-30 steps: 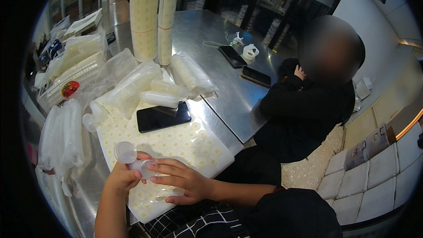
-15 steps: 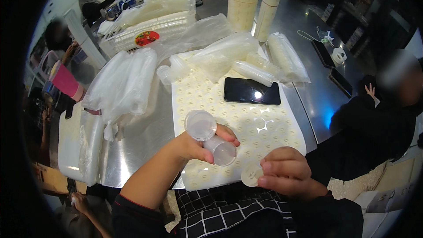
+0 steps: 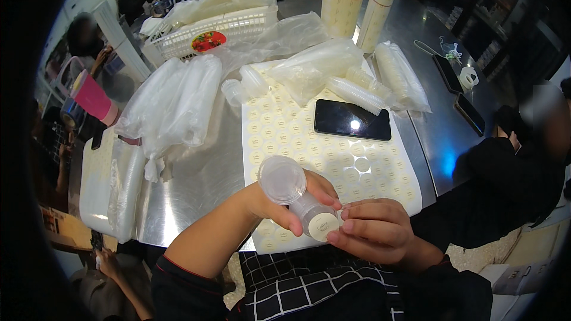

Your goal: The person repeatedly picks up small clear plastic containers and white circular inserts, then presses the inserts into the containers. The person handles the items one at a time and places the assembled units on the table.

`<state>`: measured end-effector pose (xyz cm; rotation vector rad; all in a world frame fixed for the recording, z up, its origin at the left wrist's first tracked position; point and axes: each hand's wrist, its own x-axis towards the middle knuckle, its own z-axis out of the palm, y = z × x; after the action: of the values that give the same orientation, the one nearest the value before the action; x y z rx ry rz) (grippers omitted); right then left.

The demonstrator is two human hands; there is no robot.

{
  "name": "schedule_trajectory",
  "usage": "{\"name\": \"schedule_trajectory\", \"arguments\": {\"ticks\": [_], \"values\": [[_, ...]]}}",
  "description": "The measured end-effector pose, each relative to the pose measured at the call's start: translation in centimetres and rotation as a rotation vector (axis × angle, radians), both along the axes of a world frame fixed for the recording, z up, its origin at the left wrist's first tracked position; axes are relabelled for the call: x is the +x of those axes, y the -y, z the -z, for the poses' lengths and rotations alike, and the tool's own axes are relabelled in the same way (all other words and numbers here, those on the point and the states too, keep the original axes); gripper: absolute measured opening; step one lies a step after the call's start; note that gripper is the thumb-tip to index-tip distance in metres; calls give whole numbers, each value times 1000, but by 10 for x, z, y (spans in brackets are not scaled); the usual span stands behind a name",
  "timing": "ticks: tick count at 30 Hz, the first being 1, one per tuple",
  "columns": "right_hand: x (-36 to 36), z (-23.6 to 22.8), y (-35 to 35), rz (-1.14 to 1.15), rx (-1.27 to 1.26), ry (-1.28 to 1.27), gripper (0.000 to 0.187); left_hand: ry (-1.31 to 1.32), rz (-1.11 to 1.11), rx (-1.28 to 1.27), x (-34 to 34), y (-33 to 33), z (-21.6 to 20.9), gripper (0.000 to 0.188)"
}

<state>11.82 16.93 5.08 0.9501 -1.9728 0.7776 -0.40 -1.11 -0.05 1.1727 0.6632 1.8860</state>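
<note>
My left hand (image 3: 266, 203) is closed around a small clear plastic sauce cup (image 3: 302, 207), with its hinged round lid (image 3: 279, 179) standing open above my thumb. The cup lies tilted, one round end turned toward me. On that end sits a round cream sticker (image 3: 323, 226) with dark print. My right hand (image 3: 377, 230) has its fingertips pinched at the sticker's right edge, touching the cup. Beneath both hands spreads a large sheet of round stickers (image 3: 276, 134), with a few peeled spots near its middle.
A black phone (image 3: 352, 120) rests on the sheet. Bagged clear cups (image 3: 184, 98) lie left, stacked cups (image 3: 357, 94) behind the phone. A white basket (image 3: 247, 24) and sticker rolls (image 3: 342, 0) stand farther back. A person in black (image 3: 505, 154) sits at the right.
My right hand has brought the sticker left and up onto the cup's end. The cup has shifted slightly right and down. The view has moved a little.
</note>
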Motion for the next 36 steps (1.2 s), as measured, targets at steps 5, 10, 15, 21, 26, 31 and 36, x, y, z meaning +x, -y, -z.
{"name": "schedule_trajectory", "arguments": {"ticks": [5,10,15,21,26,31,36], "values": [[0,1,-1,-14,11,12,28,10,8,8,1,0,-1,58],[0,-2,-3,-15,20,34,28,-40,-14,26,0,-1,-3,57],[1,-3,-3,-21,25,73,28,-30,-1,16,0,-1,-2,57],[0,-3,-4,-43,8,87,28,-24,10,12,1,0,-4,56],[0,-3,-4,-54,15,86,27,-23,-39,-54,2,2,-7,57],[1,-2,-5,-62,20,82,27,-46,-57,-39,2,2,-9,57],[1,-1,-4,-52,18,85,27,4,-33,-56,3,1,-6,57]]}}
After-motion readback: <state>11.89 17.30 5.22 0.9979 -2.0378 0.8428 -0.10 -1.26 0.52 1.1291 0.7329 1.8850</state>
